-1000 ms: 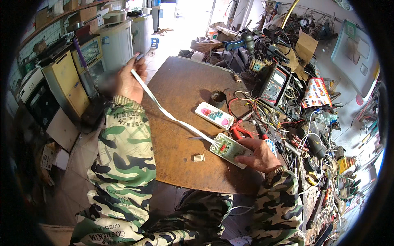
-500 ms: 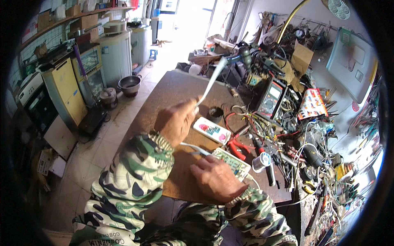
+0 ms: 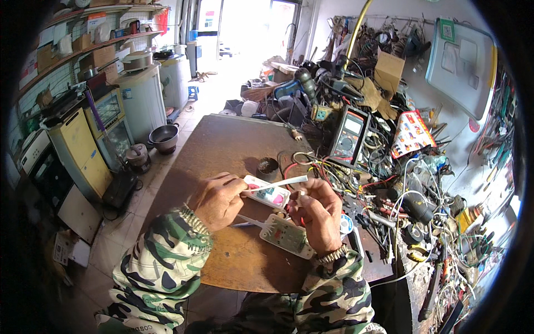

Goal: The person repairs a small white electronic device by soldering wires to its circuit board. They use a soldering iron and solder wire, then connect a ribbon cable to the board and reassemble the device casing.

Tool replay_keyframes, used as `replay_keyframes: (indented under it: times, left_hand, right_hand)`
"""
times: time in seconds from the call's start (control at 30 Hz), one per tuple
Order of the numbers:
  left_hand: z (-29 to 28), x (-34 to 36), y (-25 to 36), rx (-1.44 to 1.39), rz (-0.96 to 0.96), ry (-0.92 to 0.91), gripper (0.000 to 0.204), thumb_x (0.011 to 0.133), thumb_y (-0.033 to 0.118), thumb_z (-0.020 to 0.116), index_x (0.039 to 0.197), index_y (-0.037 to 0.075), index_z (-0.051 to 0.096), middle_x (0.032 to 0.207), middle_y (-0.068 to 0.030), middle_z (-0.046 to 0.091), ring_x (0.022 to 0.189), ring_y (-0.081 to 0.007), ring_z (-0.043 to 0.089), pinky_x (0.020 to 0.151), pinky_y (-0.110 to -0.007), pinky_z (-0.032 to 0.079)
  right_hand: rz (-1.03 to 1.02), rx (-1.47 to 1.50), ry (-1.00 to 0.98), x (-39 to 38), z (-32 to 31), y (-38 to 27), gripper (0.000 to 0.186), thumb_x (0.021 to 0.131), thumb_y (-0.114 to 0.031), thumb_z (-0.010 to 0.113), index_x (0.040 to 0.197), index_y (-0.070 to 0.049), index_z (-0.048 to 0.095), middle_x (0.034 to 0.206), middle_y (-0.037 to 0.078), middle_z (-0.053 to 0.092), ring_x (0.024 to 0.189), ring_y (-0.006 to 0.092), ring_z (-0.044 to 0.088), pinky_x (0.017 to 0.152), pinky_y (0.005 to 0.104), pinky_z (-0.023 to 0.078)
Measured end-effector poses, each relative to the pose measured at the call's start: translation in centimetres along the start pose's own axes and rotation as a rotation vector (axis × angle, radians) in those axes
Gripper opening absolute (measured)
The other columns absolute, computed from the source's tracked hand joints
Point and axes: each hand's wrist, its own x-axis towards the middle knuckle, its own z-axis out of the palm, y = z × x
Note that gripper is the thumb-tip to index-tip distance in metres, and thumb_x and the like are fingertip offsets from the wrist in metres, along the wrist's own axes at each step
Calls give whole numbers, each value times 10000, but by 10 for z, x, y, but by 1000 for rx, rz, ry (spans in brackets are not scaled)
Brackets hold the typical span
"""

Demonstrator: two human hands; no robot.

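Observation:
My left hand is closed in a pinch around a white flat cable, whose free end points right. Another length of white cable below that hand runs to a circuit board in a pale housing, where it fans into thin strands. My right hand is raised over the board's right end, thumb and fingers pressed together close to the cable's tip. What lies in that pinch, if anything, is hidden. Behind the cable is a white oblong case with pink and green parts, partly covered by the cable.
On the brown table stands a dark round tin. A solder spool sits beside my right hand. Tangled wires and a multimeter crowd the right side, with tools nearer me. A dark pot rests on the floor at left.
My left hand has come down with the cable, which now points right instead of up. My right hand has lifted off the circuit board towards the cable's end. The whole view has shifted.

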Motion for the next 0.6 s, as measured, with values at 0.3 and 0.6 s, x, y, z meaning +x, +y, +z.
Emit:
replay_keyframes:
  times: [0.3,0.6]
  left_hand:
    - [3,-1,9,66,18,-96,274,821,-30,664,1092,-24,706,952,-190,723,893,-384,709,776,-462,583]
    - [20,-8,21,-366,-90,-92,269,1012,56,717,1268,-29,715,1094,-216,779,988,-312,787,833,-390,622]
  right_hand:
    - [-87,-140,-54,0,-8,9,204,1039,-78,713,1215,22,744,878,17,715,700,80,639,576,234,493]
    - [-94,-142,-240,-8,11,19,395,988,2,764,1365,28,649,1022,58,755,826,83,670,711,247,557]
